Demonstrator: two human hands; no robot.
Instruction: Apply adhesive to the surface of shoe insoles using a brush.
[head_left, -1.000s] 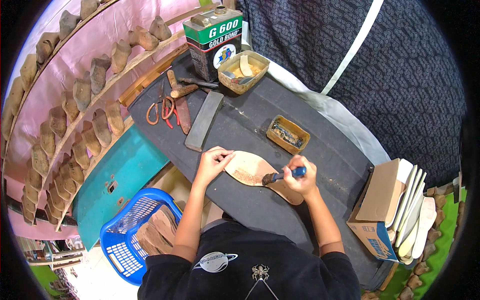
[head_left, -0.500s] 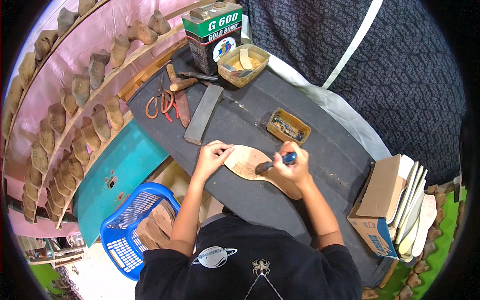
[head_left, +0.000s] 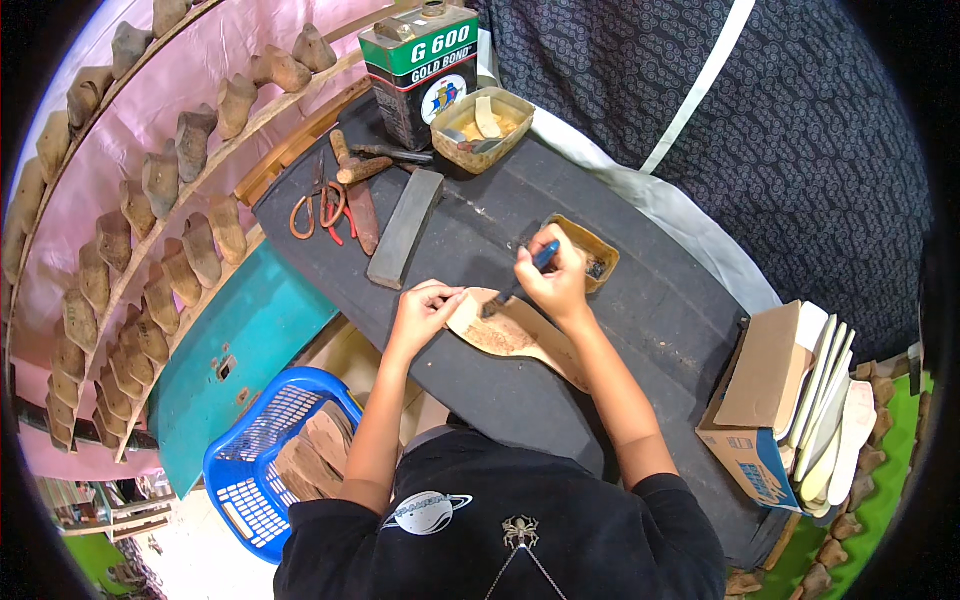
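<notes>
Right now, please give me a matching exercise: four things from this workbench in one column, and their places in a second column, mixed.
Things:
1. sole piece
2. brush
3. glue can
4. blue basket

Places:
A. at the far edge of the bench
B. under the left hand, flat on the bench
C. on the floor, left of the person
D. in the right hand

Pairs: 1-B, 2-D, 3-A, 4-C

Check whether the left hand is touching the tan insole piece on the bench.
Touching. The head view shows the left hand with fingertips pressed on the near end of the tan insole piece, no gap visible.
</notes>
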